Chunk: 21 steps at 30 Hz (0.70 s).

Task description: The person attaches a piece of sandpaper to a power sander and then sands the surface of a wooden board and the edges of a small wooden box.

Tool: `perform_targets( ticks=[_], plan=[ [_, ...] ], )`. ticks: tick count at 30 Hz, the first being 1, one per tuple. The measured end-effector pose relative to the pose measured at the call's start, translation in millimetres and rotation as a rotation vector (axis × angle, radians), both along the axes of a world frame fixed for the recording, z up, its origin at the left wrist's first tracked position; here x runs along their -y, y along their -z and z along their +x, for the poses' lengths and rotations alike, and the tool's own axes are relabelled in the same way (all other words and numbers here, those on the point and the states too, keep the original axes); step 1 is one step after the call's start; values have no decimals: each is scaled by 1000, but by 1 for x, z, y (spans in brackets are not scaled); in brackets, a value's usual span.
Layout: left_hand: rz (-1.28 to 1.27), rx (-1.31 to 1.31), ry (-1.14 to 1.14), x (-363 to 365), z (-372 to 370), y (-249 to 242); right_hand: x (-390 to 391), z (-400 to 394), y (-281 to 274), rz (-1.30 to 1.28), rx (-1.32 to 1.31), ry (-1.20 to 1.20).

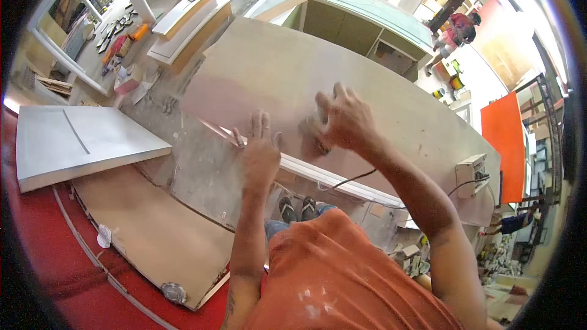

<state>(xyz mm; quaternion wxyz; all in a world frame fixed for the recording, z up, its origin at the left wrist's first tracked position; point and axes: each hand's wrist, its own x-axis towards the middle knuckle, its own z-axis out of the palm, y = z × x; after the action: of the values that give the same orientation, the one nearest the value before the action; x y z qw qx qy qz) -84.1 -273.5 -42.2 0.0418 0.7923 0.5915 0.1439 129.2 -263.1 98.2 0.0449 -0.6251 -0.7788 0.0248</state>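
Note:
A large flat board (275, 55) with a greyish-brown surface and a pinkish patch lies before me. My left hand (260, 146) is at its near edge, fingers spread and pointing away from me, nothing in it. Over the board is my right hand (342, 116), its fingers bent and blurred by motion. A dark shape, perhaps an object or a shadow, shows beneath and beside those fingers; what they hold, if anything, cannot be made out.
A power box (471, 175) with a dark cable sits at the board's right end. White panel (92, 140) and brown board (147, 220) lie to the left. Beyond is a cabinet (342, 24). A person (455, 32) bends at the upper right.

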Motion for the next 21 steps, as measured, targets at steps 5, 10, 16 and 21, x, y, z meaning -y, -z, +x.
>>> perform_targets(
  ticks=[5,10,16,21],
  plan=[
    [-41,38,-60,-24,6,-2,-21,12,1,22,-26,18],
    [47,103,179,-4,64,1,-115,59,10,186,10,190],
    [-8,157,391,13,112,0,-197,78,0,196,56,277],
    [10,208,527,27,89,-14,-187,54,4,184,71,212]
  ],
)
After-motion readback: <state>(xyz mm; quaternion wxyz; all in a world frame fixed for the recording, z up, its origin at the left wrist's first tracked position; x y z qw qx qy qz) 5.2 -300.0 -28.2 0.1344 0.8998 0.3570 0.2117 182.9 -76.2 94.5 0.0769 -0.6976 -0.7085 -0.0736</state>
